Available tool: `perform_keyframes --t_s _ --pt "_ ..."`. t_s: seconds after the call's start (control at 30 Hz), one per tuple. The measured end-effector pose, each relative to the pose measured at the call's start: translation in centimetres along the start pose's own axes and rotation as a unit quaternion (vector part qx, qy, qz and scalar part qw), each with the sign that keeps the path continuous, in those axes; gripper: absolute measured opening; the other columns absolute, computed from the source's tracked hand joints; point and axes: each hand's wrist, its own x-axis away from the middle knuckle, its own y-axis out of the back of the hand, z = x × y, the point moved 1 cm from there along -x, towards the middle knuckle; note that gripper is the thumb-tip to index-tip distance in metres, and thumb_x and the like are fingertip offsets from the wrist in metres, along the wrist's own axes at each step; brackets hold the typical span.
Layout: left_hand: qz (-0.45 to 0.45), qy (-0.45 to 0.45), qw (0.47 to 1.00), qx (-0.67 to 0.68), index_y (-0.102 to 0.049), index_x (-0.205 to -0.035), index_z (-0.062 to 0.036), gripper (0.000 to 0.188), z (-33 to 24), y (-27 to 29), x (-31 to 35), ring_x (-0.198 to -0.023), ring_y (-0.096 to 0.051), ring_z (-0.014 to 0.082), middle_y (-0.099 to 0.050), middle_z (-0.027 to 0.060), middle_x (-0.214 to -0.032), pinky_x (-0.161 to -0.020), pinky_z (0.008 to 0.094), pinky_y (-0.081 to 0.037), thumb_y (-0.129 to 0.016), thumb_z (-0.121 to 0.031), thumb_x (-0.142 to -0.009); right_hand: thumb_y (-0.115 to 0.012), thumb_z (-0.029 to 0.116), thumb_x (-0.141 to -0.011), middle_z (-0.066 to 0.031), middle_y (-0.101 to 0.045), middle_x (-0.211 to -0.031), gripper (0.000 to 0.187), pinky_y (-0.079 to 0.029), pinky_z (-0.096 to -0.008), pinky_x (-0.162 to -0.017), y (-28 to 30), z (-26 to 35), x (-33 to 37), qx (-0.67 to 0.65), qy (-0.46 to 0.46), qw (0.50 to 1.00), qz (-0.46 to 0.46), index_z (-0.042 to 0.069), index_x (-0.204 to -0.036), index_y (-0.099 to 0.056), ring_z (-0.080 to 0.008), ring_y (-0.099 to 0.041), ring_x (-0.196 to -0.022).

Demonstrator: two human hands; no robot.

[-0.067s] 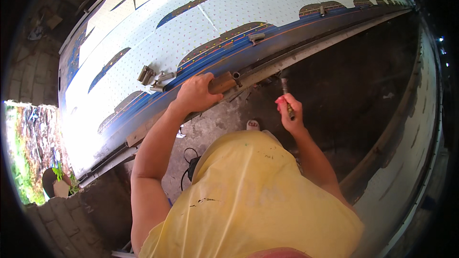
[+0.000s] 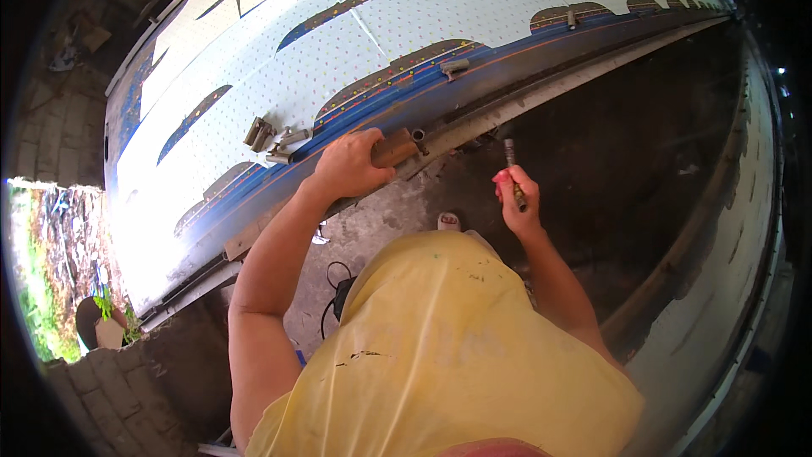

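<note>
Left hand (image 2: pixel 351 162): fingers grasping the near end of a brown, oblong metal block (image 2: pixel 394 150) with a round tube opening at its far end. The block lies on the edge of the long counter (image 2: pixel 406 25), which is covered in white dotted sheeting, beside a pale metal rail (image 2: pixel 507 107). The thumb sits on the near side with the other fingers across the top, a hold presumably meant to steady the piece against the edge.

Right hand (image 2: pixel 518 195): fingers clenched around a slim, grey-brown, ribbed rod (image 2: pixel 509 152), apart from the block. Gripping it low leaves the upper end exposed, probably for reach. A pinkish-red patch shows at the fingertips; its nature cannot be told.

Loose grey metal tubular fittings (image 2: pixel 260 133) lie grouped left of the block; a single grey T-shaped fitting (image 2: pixel 454 66) lies farther right, seemingly set within reach.
</note>
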Motion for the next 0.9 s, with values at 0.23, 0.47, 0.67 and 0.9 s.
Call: perform_keyframes --t_s 0.23,0.47,0.67,0.9 --pt "0.073 -0.002 0.995 0.064 -0.076 -0.132 0.0032 0.072 -1.9 2.8 -0.9 -0.11 -0.076 0.0339 -0.079 0.0216 -0.115 -0.098 0.0455 -0.06 -0.098 -0.044 -0.083 -0.066 0.008 -0.115 -0.0071 -0.065 -0.079 0.017 -0.048 -0.033 -0.063 0.5 -0.4 -1.6 0.022 0.036 0.999 0.016 0.0 -0.101 -0.072 -0.0158 -0.063 -0.068" --pt "-0.02 -0.083 0.971 0.222 -0.077 -0.131 0.0009 0.059 -4.4 13.1 2.6 -0.104 -0.071 0.0192 -0.078 0.0122 -0.113 -0.094 0.0384 -0.057 -0.101 -0.014 -0.079 -0.073 0.0 -0.106 -0.0171 -0.069 -0.085 0.004 -0.055 -0.0396 -0.069 1.5 -0.4 -1.9 0.036 0.078 0.993 0.083 0.001 -0.102 -0.074 -0.0324 -0.07 -0.072" --pt "-0.332 -0.093 0.895 0.284 -0.07 -0.144 0.002 0.07 -5.5 18.4 8.6 -0.1 -0.066 0.0135 -0.072 0.0049 -0.116 -0.087 0.0313 -0.053 -0.098 -0.014 -0.081 -0.077 0.0 -0.102 -0.0138 -0.07 -0.084 0.003 -0.055 -0.0414 -0.068 1.6 0.4 -6.2 0.057 0.218 0.971 0.08 0.002 -0.102 -0.076 -0.0338 -0.069 -0.072" --pt "-0.532 -0.164 0.806 0.201 -0.054 -0.16 0.0061 0.084 -2.5 20.4 15.3 -0.106 -0.066 0.0223 -0.067 0.0098 -0.116 -0.098 0.041 -0.054 -0.093 -0.036 -0.098 -0.082 0.0 -0.095 -0.011 -0.07 -0.083 0.016 -0.054 -0.0425 -0.064 -0.4 2.7 -12.1 0.056 0.325 0.939 0.097 0.007 -0.109 -0.077 -0.0352 -0.068 -0.071"
